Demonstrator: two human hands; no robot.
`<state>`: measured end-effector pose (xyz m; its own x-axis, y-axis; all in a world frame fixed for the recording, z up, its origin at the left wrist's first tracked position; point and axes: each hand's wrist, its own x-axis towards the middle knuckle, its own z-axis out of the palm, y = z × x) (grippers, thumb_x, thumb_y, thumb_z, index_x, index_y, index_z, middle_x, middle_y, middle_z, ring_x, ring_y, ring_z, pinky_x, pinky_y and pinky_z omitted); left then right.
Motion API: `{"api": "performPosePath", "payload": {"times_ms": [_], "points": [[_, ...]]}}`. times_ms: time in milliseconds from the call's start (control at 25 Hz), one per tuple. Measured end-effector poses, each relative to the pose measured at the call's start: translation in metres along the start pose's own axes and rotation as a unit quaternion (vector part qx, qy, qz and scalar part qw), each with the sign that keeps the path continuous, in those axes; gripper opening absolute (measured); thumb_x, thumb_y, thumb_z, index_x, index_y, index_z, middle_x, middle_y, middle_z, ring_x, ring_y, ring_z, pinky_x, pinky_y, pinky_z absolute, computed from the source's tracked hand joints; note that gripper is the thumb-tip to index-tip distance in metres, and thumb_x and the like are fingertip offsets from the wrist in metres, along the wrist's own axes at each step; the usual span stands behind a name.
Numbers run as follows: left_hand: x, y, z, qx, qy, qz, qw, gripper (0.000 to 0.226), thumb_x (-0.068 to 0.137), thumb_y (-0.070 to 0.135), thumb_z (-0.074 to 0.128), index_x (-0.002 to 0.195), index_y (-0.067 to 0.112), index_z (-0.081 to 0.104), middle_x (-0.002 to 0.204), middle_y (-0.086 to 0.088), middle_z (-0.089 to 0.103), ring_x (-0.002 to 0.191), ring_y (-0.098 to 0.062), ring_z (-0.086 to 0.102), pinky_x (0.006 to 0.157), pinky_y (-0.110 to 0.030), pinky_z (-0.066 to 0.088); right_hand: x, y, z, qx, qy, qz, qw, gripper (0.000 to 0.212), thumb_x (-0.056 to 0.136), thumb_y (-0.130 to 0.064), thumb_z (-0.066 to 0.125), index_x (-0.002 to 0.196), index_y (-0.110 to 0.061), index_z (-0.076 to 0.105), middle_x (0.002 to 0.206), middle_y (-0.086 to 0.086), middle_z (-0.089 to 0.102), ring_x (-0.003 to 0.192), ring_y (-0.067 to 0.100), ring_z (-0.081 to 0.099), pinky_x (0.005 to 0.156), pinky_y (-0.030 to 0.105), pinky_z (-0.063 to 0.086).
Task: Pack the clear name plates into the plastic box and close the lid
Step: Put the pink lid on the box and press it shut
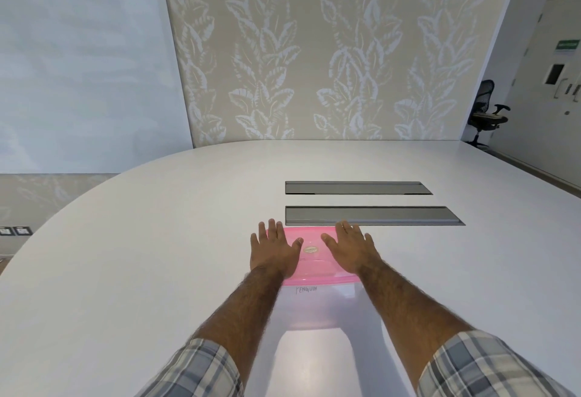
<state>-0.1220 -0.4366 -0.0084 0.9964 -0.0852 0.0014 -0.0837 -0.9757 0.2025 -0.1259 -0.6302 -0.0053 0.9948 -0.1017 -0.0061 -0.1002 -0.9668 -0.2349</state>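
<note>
A clear plastic box point(314, 308) with the word "PENGUIN" written on its near wall stands on the white table in front of me. A translucent pink lid point(311, 260) lies flat on top of it. My left hand point(273, 250) rests palm down on the lid's left part, fingers spread. Flat on the lid's right part lies my right hand point(350, 249), fingers also spread. Neither hand grips anything. No clear name plates can be made out through the box walls or on the table.
The white oval table point(157, 255) stretches far to the left and right. Two long grey cable hatches point(371, 216) lie just beyond the box. A black office chair point(485, 113) stands at the far right by the patterned wall.
</note>
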Motion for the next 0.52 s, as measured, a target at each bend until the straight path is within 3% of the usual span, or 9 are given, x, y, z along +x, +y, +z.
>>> {"api": "performPosePath", "payload": {"times_ms": [120, 520], "points": [[0.003, 0.0, 0.0, 0.016, 0.004, 0.044, 0.999, 0.067, 0.103, 0.052, 0.011, 0.159, 0.017, 0.0, 0.166, -0.002, -0.009, 0.152, -0.025, -0.012, 0.123, -0.046, -0.004, 0.005, -0.005, 0.006, -0.022, -0.025, -0.053, 0.998, 0.081, 0.094, -0.069, 0.008, 0.158, -0.02, 0.008, 0.166, -0.001, -0.001, 0.153, 0.021, -0.005, 0.12, 0.051, -0.001], [0.006, -0.003, 0.0, 0.018, -0.021, 0.061, 0.998, 0.076, 0.098, 0.063, 0.011, 0.159, 0.021, -0.003, 0.166, -0.002, -0.009, 0.153, -0.023, -0.011, 0.123, -0.046, -0.003, 0.005, -0.011, 0.017, -0.045, -0.005, -0.076, 0.996, 0.081, 0.093, -0.067, 0.008, 0.158, -0.019, 0.003, 0.166, 0.001, -0.005, 0.153, 0.02, -0.006, 0.122, 0.048, -0.003]]}}
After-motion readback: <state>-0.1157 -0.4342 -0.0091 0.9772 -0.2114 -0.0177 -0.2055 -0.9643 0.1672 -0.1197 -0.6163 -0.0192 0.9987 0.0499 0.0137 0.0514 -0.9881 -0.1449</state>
